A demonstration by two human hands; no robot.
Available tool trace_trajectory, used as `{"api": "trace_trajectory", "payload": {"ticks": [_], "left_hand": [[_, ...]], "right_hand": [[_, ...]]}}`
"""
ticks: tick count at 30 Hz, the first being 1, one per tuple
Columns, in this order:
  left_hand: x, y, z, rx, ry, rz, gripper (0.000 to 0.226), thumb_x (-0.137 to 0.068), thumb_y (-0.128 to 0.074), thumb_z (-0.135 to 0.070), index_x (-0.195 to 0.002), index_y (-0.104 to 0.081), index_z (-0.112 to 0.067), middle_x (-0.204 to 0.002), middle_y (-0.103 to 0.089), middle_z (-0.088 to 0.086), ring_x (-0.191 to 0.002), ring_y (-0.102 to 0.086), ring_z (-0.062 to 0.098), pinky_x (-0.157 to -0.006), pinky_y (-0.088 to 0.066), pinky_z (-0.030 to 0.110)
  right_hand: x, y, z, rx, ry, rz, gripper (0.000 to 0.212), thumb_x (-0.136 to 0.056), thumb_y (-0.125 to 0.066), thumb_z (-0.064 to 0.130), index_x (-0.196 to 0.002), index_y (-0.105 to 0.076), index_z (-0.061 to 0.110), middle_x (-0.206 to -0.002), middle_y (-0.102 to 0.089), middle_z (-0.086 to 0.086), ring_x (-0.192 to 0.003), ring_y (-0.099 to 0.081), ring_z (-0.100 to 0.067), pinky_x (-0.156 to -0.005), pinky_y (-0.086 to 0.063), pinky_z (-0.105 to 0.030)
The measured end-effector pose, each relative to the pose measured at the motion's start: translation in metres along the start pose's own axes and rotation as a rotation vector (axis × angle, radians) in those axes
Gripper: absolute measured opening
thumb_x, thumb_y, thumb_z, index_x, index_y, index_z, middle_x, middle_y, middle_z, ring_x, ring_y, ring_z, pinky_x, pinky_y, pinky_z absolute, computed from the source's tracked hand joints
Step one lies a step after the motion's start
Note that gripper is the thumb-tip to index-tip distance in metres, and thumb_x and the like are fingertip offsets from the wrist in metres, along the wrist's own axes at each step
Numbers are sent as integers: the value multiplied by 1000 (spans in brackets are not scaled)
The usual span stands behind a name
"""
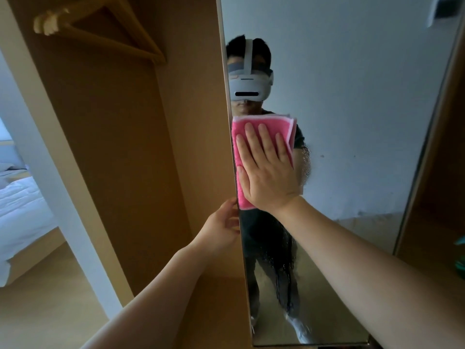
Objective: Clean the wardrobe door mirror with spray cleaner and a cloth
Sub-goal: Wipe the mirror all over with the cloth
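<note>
right hand pressing cloth (pink), mirror

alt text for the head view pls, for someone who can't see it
The right hand presses a folded pink cloth flat against the wardrobe door mirror near its left edge, while the left hand grips that edge. Droplets streak the glass below the cloth, and a wooden hanger hangs inside the open wardrobe at left.

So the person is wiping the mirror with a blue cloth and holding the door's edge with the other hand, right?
Almost. The cloth is pink, not blue, as the head view shows. The right hand presses it flat on the mirror, and the left hand holds the door's edge.
</note>
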State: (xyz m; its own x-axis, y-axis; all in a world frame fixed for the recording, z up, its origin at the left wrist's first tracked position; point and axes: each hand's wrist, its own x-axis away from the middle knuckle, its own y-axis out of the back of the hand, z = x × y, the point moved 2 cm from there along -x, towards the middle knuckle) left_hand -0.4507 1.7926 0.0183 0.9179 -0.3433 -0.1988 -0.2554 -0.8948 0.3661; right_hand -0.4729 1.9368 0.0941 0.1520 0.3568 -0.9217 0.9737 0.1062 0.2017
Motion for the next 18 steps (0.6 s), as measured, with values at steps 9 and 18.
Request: {"api": "trace_trajectory", "payload": {"ticks": [9, 18], "left_hand": [[-1, -1, 0, 40, -23, -17, 67, -67, -54, 0, -120, -50, -41, -120, -62, 5, -106, -65, 21, -88, -55, 47], [-2, -1, 1, 40, -32, -57, 65, -73, -55, 6, -117, -51, -42, -116, -64, 5, -102, -66, 20, -86, -56, 46]], "right_hand": [[72, -16, 19, -8, 89, 84, 62, -103, -27, 41, -154, -18, 7, -159, -16, -16, -148, -9, -35, -121, -2, -49], [85, -13, 17, -8, 140, 116, 62, -101, -33, 44, -152, -24, 10, -158, -21, -14, -148, -13, -33, -121, -7, -47]]}}
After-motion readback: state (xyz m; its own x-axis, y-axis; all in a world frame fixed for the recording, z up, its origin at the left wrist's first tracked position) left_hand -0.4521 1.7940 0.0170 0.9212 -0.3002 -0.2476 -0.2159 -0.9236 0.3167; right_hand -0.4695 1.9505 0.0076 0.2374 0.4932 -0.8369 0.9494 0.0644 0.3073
